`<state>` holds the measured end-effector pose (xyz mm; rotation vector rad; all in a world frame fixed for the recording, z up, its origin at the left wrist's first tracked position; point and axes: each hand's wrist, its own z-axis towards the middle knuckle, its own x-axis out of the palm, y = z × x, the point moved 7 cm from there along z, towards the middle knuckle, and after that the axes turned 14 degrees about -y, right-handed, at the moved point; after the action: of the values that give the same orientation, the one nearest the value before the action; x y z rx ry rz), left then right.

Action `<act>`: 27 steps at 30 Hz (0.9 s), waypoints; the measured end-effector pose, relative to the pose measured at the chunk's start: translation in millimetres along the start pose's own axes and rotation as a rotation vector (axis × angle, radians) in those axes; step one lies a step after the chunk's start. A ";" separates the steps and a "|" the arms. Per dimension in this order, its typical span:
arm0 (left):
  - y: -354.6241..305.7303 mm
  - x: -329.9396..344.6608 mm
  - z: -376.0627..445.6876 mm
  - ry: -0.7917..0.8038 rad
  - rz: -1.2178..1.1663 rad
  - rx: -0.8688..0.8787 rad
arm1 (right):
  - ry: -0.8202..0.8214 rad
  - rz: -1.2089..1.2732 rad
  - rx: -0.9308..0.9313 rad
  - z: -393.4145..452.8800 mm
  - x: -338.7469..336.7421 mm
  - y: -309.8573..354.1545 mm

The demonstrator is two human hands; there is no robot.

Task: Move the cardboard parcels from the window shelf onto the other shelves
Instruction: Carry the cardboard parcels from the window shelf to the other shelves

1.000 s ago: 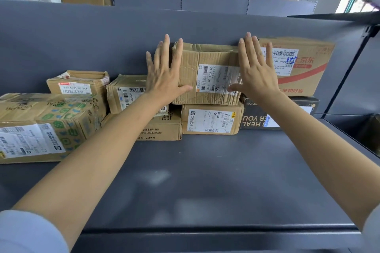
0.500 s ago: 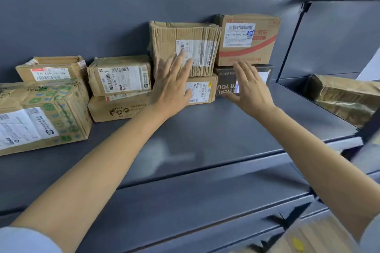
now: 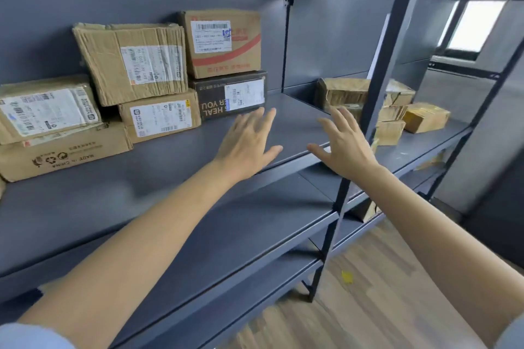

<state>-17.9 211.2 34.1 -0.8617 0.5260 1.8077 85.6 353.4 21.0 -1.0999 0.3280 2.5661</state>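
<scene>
Two hands, left (image 3: 249, 142) and right (image 3: 344, 144), fingers spread, holding nothing, parcels (image 3: 381, 106) beyond right.

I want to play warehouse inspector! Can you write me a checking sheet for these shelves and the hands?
Surface: dark grey shelf, bare at the front.
Job's things: stacked parcels at the back of it; more parcels on the window shelf to the right.
Clutter: yellow scrap on the wooden floor.
Grips: left hand and right hand both open, holding nothing, above the shelf's front edge.
Cables: nothing seen.
Surroundings: black upright post, window on the right.
</scene>
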 end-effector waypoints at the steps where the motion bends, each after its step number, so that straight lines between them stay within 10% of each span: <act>1: -20.2 2.0 6.2 -0.015 -0.057 0.012 | -0.010 -0.014 0.015 -7.1 -9.4 -18.4; 12: -249.4 90.9 44.8 0.092 -0.347 0.220 | 0.017 -0.134 0.417 -128.7 -99.7 -232.8; 27: -350.1 254.2 135.0 0.252 -0.495 0.108 | 0.149 -0.128 0.632 -161.3 -56.9 -395.2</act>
<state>205.9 594.2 -58.6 -1.0456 0.5102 1.2196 380.6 651.1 -78.0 -1.0154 0.9867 2.0392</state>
